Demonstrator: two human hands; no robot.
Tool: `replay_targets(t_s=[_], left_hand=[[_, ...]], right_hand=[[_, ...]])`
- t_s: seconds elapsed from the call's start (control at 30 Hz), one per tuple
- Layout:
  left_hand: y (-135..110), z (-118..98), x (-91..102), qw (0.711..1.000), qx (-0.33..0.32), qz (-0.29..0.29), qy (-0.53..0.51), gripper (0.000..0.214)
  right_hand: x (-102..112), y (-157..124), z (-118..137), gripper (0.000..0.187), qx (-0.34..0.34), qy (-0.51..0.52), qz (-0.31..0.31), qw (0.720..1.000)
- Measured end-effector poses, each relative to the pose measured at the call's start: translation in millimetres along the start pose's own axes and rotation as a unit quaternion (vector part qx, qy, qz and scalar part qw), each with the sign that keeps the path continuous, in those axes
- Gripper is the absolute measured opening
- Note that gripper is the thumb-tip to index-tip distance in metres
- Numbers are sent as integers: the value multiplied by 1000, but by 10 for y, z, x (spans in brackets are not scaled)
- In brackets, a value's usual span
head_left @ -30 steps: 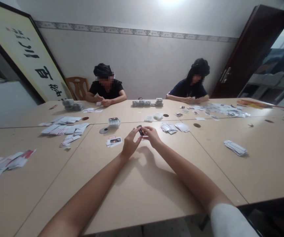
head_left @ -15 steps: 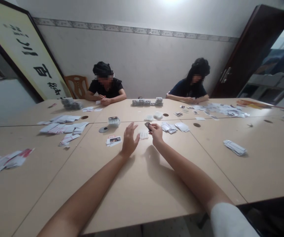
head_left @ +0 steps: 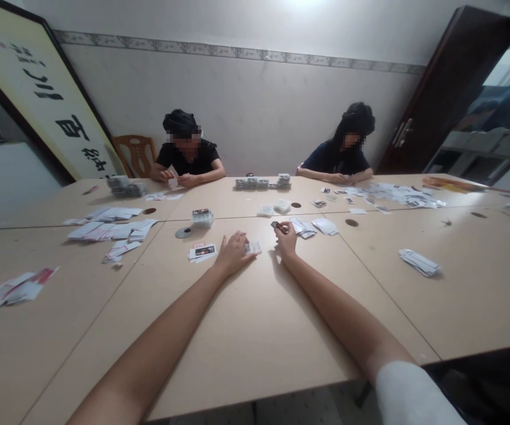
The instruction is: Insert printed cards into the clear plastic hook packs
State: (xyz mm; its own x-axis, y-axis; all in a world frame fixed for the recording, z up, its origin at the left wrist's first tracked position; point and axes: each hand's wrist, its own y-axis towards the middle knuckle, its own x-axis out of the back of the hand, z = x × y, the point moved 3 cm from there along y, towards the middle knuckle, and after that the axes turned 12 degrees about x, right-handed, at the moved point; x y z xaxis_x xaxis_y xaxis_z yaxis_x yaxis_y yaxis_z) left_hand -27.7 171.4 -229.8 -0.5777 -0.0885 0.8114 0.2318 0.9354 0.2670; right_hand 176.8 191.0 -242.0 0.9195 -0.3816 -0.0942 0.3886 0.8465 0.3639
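My left hand (head_left: pixel 232 254) rests low at the table's middle, its thumb and fingers around a small whitish, see-through packet (head_left: pixel 254 248). Part of that packet is hidden under the fingers. To its right, my right hand (head_left: pixel 285 241) pinches a small dark card-like piece (head_left: pixel 275 225) just above the table; its print is too small to read. Left of my left hand lies a little pile of cards (head_left: pixel 202 252), the top one with a dark picture. A stack of clear-cased cards (head_left: pixel 202 218) stands behind that pile.
White paper packets (head_left: pixel 308 228) lie beyond my right hand, and a bundle of white slips (head_left: pixel 418 262) is farther right. Several white envelopes (head_left: pixel 104 229) spread at left. Across the table (head_left: pixel 219 354) sit two people, with stacked cases (head_left: pixel 261 183) between them.
My left hand has come down from above the table onto the whitish packet. My right hand, still pinching the dark piece, has shifted slightly right. The left person's hands have moved apart.
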Motion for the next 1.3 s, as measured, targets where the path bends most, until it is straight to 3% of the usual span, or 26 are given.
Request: replay_targets(t_s=[0.1,0.2,0.27,0.4,0.5,0.63,0.77,0.87,1.0,1.13,1.3], left_hand=[[-19,-33,45,999,9,-8,-35,52],[-15,-33,74,996,23,-9,-88,43],[-6,-12,101,990,42,-20,-135,40],[10,47,142,960,97,-38,-258,51],[19,42,115,928,122,-5,-352,61],[10,-16,46,890,132,40,-435,72],[-5,-46,35,876,122,60,-463,66],[0,-32,60,883,108,63,-452,49],[15,9,76,916,95,32,-389,29],[-27,-9,100,949,74,-45,-304,27],[-143,-152,173,975,11,-104,-194,26]], right_hand=[[22,-17,4,29,-17,-6,-22,1000],[19,-38,28,27,-14,8,-27,999],[7,-56,52,36,-9,27,-20,999],[-60,-114,144,68,-1,94,46,994],[-152,-184,238,85,-6,149,122,981],[-259,-261,284,92,-30,188,186,964],[-275,-255,210,94,-42,204,181,961],[-242,-224,134,90,-46,212,151,964],[-227,-223,106,92,-55,216,127,967],[-275,-291,186,99,-72,240,145,957],[-319,-377,303,94,-82,268,179,943]])
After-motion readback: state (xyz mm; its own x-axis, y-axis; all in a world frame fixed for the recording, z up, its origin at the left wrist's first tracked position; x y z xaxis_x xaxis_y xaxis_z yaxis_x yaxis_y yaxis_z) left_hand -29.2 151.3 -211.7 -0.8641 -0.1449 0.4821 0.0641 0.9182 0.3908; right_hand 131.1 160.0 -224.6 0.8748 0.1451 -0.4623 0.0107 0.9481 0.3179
